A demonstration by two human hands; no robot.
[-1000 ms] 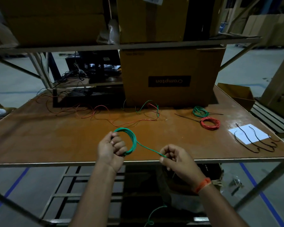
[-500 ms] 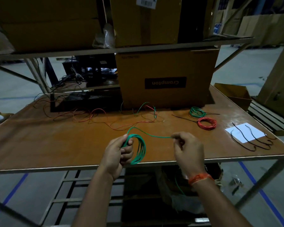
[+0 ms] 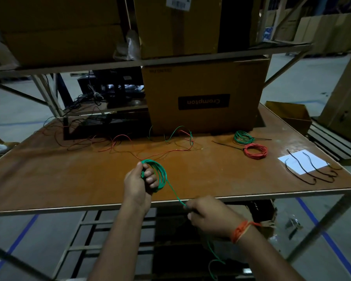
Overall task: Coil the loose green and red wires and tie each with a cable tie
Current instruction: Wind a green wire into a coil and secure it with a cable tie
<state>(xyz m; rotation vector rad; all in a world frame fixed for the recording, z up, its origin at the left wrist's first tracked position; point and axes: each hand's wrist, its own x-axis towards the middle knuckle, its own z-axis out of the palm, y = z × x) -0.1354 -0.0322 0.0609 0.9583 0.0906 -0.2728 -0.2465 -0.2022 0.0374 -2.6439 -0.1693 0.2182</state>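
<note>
Left hand [image 3: 137, 185] grip is curled around a green wire coil [image 3: 157, 174], held just above the near edge of the surface [image 3: 69, 175]. Right hand [image 3: 209, 216] pinches the free green strand [image 3: 175, 194] below the edge; the tail [image 3: 213, 254] hangs under it. Loose red and green wires [image 3: 160, 142] lie mid-surface by the cardboard box [image 3: 205, 96]. Finished green coil [image 3: 242, 136] and red coil [image 3: 255, 151] sit far right, just beside each other. Black cable ties [image 3: 310, 169] lie over a white paper [image 3: 303, 161].

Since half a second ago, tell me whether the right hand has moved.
Yes. The right hand, pinching the green wire, has dropped from above the table edge to just below it, toward the person.
</note>
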